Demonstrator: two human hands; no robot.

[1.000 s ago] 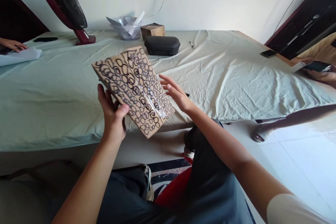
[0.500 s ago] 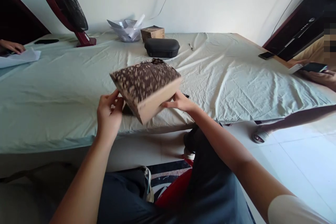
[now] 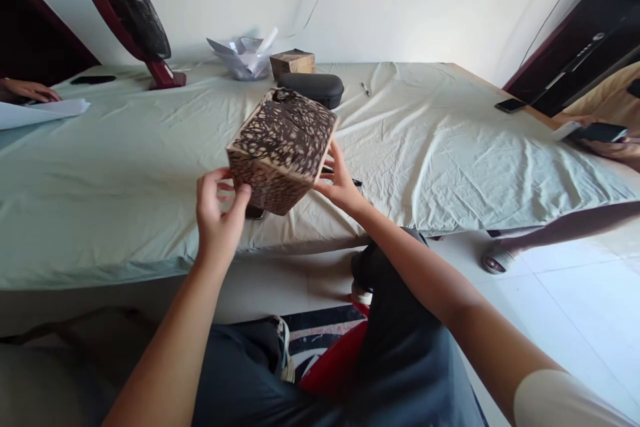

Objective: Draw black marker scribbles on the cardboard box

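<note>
A box (image 3: 285, 140) covered in dark brown paper with pale speckles is held tilted above the front part of the cloth-covered table. My left hand (image 3: 220, 203) grips its lower left side, thumb in front and fingers behind. On the opposite side, my right hand (image 3: 340, 180) supports the box with its fingers against the right face. One dark flat thing (image 3: 255, 212) lies on the cloth beneath the box, mostly hidden. Another thin dark thing (image 3: 357, 182) shows behind my right hand.
Behind the box sit a black hard case (image 3: 320, 88), a smaller cardboard box (image 3: 293, 63) and a clear plastic bowl (image 3: 247, 61) with papers. A fan (image 3: 127, 13) stands back left. A person's hand (image 3: 31, 90) rests by white paper; another person at right holds a phone (image 3: 603, 132).
The box has been turned in my hands, so a patterned side now faces me instead of the plain tan one. Both hands have shifted slightly with it.
</note>
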